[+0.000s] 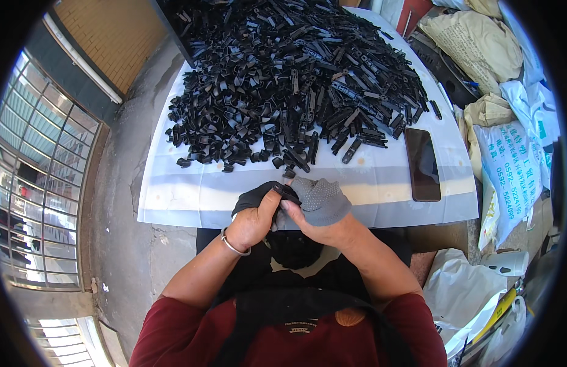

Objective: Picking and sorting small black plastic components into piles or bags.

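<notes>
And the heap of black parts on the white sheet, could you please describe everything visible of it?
The heap of black parts is a wide, loose pile resting on the white sheet. The pieces look like plastic, partly glossy. At left, most are short and curved; at right, most are long, narrow and straight, some with holes. They lie at all angles, overlapping, with strays along the near edge, beyond the left hand and right hand.

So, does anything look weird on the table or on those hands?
Two things, maybe. The left glove looks black but the right glove is grey with dots, so they don't seem to match. And one black piece lies apart, just right of the big heap. I can't see anything broken.
</notes>
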`<action>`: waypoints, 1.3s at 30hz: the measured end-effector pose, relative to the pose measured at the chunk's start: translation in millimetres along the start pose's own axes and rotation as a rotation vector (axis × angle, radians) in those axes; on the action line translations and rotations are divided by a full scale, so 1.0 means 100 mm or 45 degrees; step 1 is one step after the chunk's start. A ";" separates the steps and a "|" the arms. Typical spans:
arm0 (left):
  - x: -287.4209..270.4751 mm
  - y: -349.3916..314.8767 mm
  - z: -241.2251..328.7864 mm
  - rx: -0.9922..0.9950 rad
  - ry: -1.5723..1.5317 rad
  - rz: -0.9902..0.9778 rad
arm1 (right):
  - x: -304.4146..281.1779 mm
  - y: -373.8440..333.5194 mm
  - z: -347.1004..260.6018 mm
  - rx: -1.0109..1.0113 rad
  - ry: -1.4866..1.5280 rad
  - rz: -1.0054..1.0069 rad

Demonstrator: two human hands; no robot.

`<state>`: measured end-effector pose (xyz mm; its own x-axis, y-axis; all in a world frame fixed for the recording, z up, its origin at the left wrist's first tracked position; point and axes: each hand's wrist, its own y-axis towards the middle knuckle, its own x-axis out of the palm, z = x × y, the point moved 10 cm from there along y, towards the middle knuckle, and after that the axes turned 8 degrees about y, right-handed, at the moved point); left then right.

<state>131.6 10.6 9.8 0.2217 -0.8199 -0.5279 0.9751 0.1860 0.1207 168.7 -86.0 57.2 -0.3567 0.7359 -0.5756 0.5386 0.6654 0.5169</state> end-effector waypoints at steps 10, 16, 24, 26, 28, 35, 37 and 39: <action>-0.10 -0.03 -0.38 -0.333 -0.452 0.189 | -0.08 -0.07 0.01 -0.010 -0.130 -0.060; -0.17 -0.01 -0.27 -0.295 -0.308 0.152 | -0.07 -0.03 -0.05 -0.002 -0.286 -0.130; -0.10 -0.01 0.01 0.008 0.097 0.052 | 0.20 -0.11 -0.12 -0.046 -0.472 -0.211; 0.02 -0.08 -0.08 -0.036 0.230 -0.032 | 0.27 -0.15 -0.09 -0.031 -0.455 -0.180; -0.01 -0.09 -0.02 -0.014 0.165 -0.021 | 0.29 -0.17 -0.15 -0.132 -0.410 -0.134; -0.25 -0.12 -0.03 -0.310 -0.229 0.015 | 0.21 -0.09 -0.23 -0.158 -0.418 -0.123; -0.27 -0.09 0.03 -0.134 -0.047 0.012 | 0.20 -0.10 -0.26 -0.166 -0.479 -0.131; -0.22 -0.07 0.09 0.048 0.149 -0.036 | 0.20 -0.10 -0.30 -0.187 -0.495 -0.124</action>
<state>119.5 22.1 27.9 0.1950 -0.7552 -0.6258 0.9807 0.1417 0.1346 133.6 -74.6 59.3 -0.0709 0.5852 -0.8078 0.3919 0.7610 0.5169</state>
